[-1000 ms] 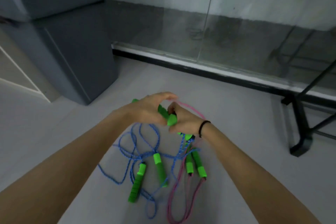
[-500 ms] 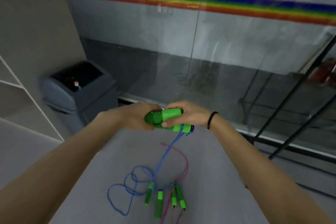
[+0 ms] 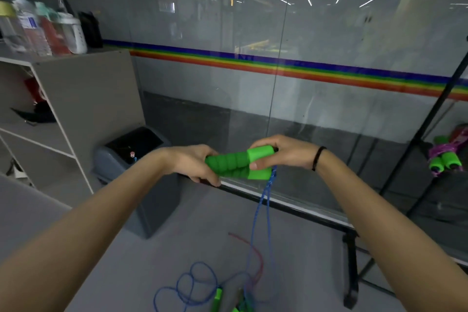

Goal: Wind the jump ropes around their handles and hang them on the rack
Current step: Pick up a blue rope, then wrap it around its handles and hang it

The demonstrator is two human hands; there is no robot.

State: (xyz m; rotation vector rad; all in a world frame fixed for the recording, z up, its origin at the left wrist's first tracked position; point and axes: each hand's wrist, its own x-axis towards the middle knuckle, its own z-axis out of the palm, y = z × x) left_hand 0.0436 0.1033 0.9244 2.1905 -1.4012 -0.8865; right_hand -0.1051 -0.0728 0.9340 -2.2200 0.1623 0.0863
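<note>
Left hand (image 3: 195, 164): its fingers are curled around the left end of the green handles (image 3: 238, 165), gripping them from below and behind.
Right hand (image 3: 286, 152): it grips the right end of the same handles, thumb pressed on the front, fingers wrapped over the top; a black band (image 3: 317, 158) sits on the wrist.
Handles: 2 green foam grips lie side by side, held roughly level between both hands in front of the glass wall (image 3: 329, 20).
Blue rope (image 3: 263, 205): 2 strands drop from the right end of the held handles to the floor, where loose loops lie at the near edge.
Floor (image 3: 126, 256): more green handles (image 3: 217, 296) lie near, partly cut off by the frame; a red cord (image 3: 254, 248) curves just beside the blue strands.
Rack (image 3: 352, 261): a black metal frame stands at the right, against the glass.
Wound bundle (image 3: 445, 157): purple cord around green handles sits at the far right on the rack; whether it hangs or rests, I cannot tell.
Left side: a grey shelf unit (image 3: 83, 99) carries bottles (image 3: 43, 28) on top, and a grey bin (image 3: 119, 159) stands just beside it.
Wall: a rainbow stripe (image 3: 253, 63) runs across the glass.
</note>
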